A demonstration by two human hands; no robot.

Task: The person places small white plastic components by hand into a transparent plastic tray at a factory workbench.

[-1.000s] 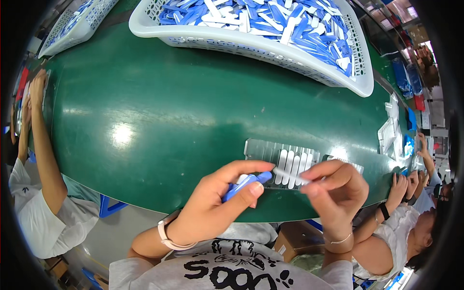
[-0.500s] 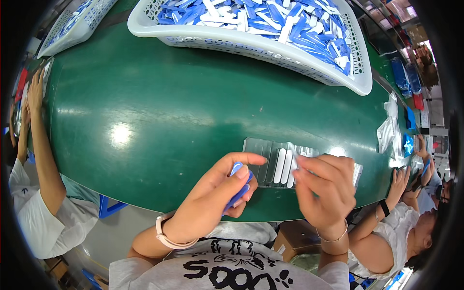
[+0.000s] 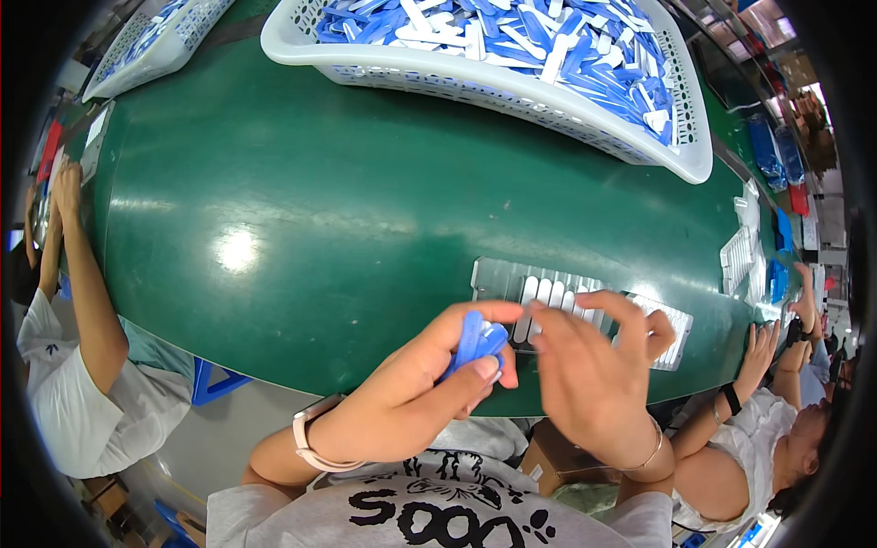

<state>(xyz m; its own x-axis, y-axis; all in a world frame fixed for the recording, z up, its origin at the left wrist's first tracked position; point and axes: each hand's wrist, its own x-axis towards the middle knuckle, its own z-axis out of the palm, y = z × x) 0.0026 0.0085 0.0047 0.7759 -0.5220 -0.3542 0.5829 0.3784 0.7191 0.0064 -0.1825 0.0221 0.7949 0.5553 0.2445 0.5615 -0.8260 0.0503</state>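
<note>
- Green table (image 3: 301, 210) was the landmark: big white basket (image 3: 512, 78) of blue & white plastic pieces sat at its far edge, 2nd white basket (image 3: 151, 41) at far-left corner, cut off by the frame.
- Slotted tray (image 3: 585, 306) lay on table's near edge, w/ a few white pieces (image 3: 539, 301) standing in its left slots; right hand covered part of it.
- Co-workers' arms showed at table's left & right ends; stack of white trays (image 3: 742, 256) at right end, hard to make out.
- Right hand (image 3: 594, 374) was blurred; fingers loosely spread over tray, couldn't tell if it held anything.
- Left hand (image 3: 420, 384), just off table's near edge, was closed around a bunch of blue pieces (image 3: 475, 340), tips poking out by the thumb.
</note>
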